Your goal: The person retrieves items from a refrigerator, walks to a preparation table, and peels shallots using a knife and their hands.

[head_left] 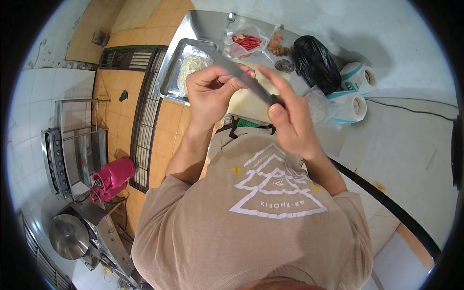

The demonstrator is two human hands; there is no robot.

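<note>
My right hand (296, 118) is closed round the dark handle of a knife (246, 79), its index finger stretched out along it. The long grey blade, blurred by motion, slants up and left across my left hand (210, 92). The left fingers are pinched together beside the blade; what they hold, if anything, is partly hidden behind it. Below both hands lies a pale cutting board (246, 104) on the steel table. To the left, a metal tray (173, 72) bears pale shredded strands (190, 71).
A plastic bag with red chillies (248, 42), a spoon (231, 18), brown roots (279, 47), a black plastic bag (316, 64) and rolls of plastic (356, 78) stand at the back and right. Pink gas cylinders (113, 176) and a wok (69, 237) are at the lower left.
</note>
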